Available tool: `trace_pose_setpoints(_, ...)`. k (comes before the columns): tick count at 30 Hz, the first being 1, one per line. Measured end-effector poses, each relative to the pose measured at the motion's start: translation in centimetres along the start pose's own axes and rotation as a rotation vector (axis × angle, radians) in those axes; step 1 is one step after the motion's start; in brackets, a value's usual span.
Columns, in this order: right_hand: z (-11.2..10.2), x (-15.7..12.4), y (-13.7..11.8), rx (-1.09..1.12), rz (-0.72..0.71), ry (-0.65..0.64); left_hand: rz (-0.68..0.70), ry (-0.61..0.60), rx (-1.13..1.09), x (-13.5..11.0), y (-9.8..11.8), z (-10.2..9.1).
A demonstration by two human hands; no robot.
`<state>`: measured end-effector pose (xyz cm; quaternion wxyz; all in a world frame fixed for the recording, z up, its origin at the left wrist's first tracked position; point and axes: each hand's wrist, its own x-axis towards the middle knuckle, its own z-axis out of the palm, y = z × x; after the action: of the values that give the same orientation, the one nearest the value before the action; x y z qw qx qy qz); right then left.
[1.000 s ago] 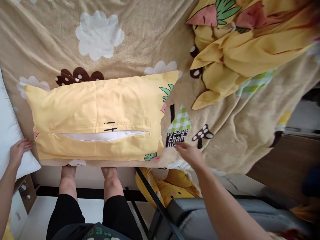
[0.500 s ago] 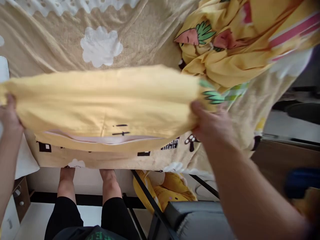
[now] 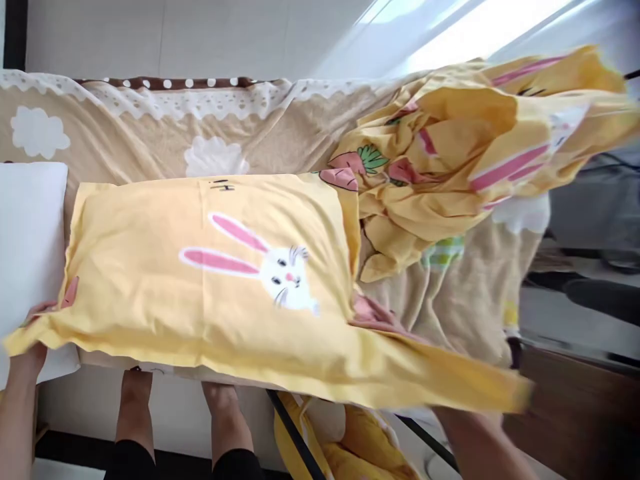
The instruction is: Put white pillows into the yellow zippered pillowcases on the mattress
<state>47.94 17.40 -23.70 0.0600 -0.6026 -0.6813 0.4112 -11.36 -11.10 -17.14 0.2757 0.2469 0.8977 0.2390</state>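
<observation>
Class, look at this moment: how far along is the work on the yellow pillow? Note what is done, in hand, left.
Done: the yellow pillow is in its case, rabbit side up. In hand: the left hand grips its left corner; the right hand is hidden under its right edge. Left, probably: the bare white pillow and the crumpled yellow cover on the blanket.

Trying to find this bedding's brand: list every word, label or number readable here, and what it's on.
No text can be read.
Small black marks near the top edge of the yellow pillowcase: too blurred to read.
Beige blanket: pictures only, no lettering in view.
</observation>
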Motion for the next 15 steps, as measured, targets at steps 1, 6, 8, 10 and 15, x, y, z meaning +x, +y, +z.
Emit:
trace_pose_setpoints(1, 0.7, -1.0, 0.8, -0.006, 0.087, 0.001, -0.043, 0.08, -0.077, -0.9, -1.2, 0.3)
trace_pose_setpoints(6, 6.7, -3.8, -2.6, -0.181, 0.109, 0.273, 0.072, 0.116, -0.089, -3.7, -0.9, 3.1)
trace_pose_setpoints(8, 11.3, -2.8, -7.7, -0.208, -0.129, 0.328, 0.245, 0.01, -0.024, -2.9, 3.0, 6.9)
trace_pose_setpoints(10, 16.4, -0.6, -13.9, -0.197, -0.315, 0.299, 0.452, -0.08, 0.067, -0.9, 8.4, 12.2)
trace_pose_setpoints(15, 22.7, 9.4, -22.9, -0.192, -0.533, -0.044, 0.604, -0.195, 0.352, 7.1, 17.2, 23.3)
